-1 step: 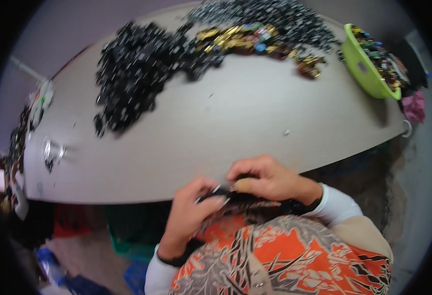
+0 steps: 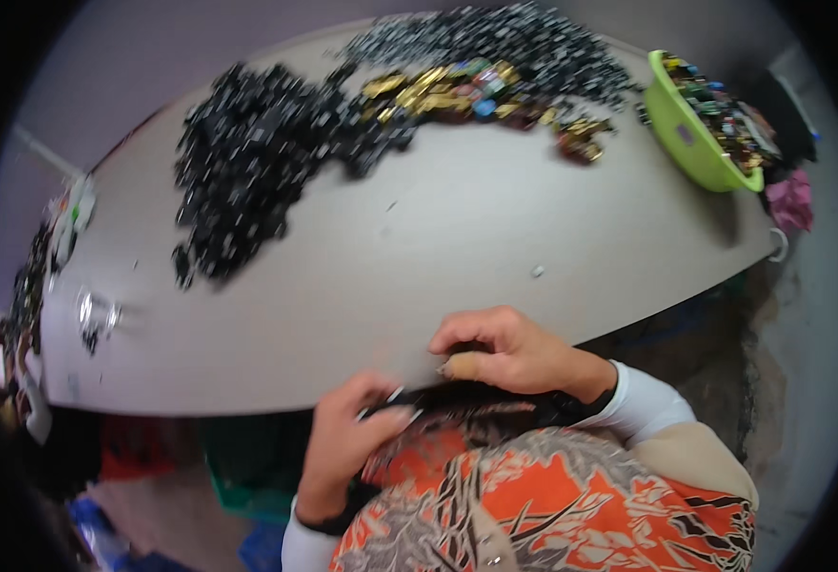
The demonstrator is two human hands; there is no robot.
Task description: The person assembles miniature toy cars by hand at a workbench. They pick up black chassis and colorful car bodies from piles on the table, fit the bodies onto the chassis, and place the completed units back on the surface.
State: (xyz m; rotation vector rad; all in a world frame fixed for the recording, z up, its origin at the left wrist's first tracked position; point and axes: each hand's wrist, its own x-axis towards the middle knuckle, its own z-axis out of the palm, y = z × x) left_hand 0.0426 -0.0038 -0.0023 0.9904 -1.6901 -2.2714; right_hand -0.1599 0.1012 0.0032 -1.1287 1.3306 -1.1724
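At the table's near edge, my left hand (image 2: 347, 434) pinches a small black piece (image 2: 381, 408) with shiny edges between thumb and fingers. What kind of piece it is, I cannot make out through the blur. My right hand (image 2: 509, 353) is just to its right, apart from it, with fingers curled and thumb bent in. A tan cover (image 2: 468, 366) wraps the right thumb. Something tiny shows at that thumb's tip, too small to name. Both hands are in front of my orange and grey patterned garment (image 2: 533, 486).
Beyond my hands, the table (image 2: 419, 229) bears a heap of black pieces (image 2: 247, 162), gold and coloured pieces (image 2: 443, 91) and grey ones (image 2: 524, 38). A filled green basin (image 2: 690, 133) stands at the far right. At left are a clear cup (image 2: 95, 310) and another person's arm (image 2: 36, 405).
My hands have drawn slightly apart, the left one shifting left with its black piece. The whole view has also shifted a little.
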